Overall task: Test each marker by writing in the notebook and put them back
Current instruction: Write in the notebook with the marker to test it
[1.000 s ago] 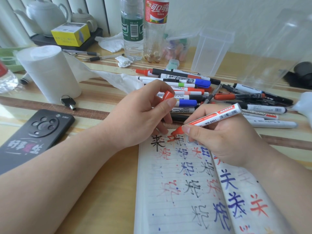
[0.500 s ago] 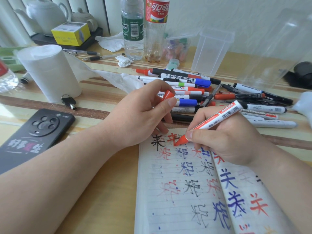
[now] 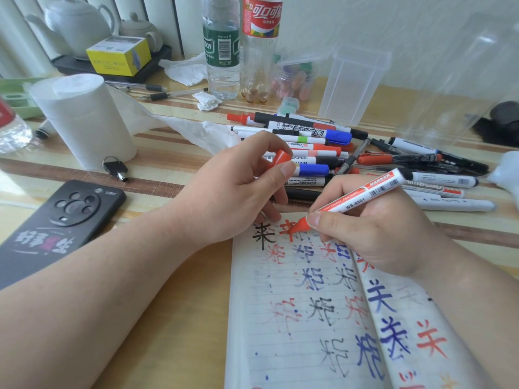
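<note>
Right hand point(image 3: 373, 237) writing with red marker point(image 3: 362, 196) in notebook point(image 3: 295, 318), left hand point(image 3: 238, 192) pinching cap point(image 3: 279, 159)

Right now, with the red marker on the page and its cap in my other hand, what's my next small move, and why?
Probably finish the red character: the right hand holds the red marker, tip touching it on the notebook, beside the black character. The left hand pinches the red cap, so capping can likely follow.

Left arm: lay bare from 8 o'clock toward centre.
Left hand point(image 3: 233, 189): at centre, thumb and forefinger pinched a cap point(image 3: 279, 158); other fingers curled down.
Right arm: lay from 4 o'clock toward centre.
Right hand point(image 3: 373, 228): at 3 o'clock of the left, gripped a marker point(image 3: 362, 196), tip down.
</note>
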A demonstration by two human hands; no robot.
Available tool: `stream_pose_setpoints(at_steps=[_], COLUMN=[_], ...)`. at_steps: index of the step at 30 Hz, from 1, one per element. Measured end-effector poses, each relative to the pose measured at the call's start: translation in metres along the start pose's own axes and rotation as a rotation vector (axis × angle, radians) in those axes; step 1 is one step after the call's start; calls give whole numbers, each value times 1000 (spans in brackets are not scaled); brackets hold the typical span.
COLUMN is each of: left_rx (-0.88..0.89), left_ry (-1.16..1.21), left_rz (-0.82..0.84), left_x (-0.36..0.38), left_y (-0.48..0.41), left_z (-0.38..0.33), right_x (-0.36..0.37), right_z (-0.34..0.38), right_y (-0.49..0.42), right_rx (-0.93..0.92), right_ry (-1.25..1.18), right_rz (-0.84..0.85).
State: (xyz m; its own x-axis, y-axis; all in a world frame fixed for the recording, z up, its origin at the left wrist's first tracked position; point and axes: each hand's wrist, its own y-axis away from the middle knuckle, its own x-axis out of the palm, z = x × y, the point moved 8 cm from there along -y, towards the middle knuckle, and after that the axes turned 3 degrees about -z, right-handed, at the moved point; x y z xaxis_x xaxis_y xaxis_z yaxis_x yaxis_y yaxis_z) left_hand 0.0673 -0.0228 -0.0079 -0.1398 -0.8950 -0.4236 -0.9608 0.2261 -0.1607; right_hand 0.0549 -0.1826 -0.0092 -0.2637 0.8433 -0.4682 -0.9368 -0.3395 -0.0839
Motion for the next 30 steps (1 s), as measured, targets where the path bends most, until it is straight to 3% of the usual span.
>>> stream_pose_setpoints(at_steps=[7,12,23,30], left_rx=[13,26,79,73], left_ry=[-9,-13,-56,-180], left_rz=[2,-5,-16,16], left_x=[0,0,1,3], left_y=[0,0,-1,0], left_z=[-1,-1,1,0], right_x=[6,-6,-4,-31], right_z=[4,-3,-9,-13], right_y=[1,-1,-4,-2], right_rx=[18,67,81,-4], right_ry=[-26,-119,-8,-514], right_rz=[82,-38,-12,-341])
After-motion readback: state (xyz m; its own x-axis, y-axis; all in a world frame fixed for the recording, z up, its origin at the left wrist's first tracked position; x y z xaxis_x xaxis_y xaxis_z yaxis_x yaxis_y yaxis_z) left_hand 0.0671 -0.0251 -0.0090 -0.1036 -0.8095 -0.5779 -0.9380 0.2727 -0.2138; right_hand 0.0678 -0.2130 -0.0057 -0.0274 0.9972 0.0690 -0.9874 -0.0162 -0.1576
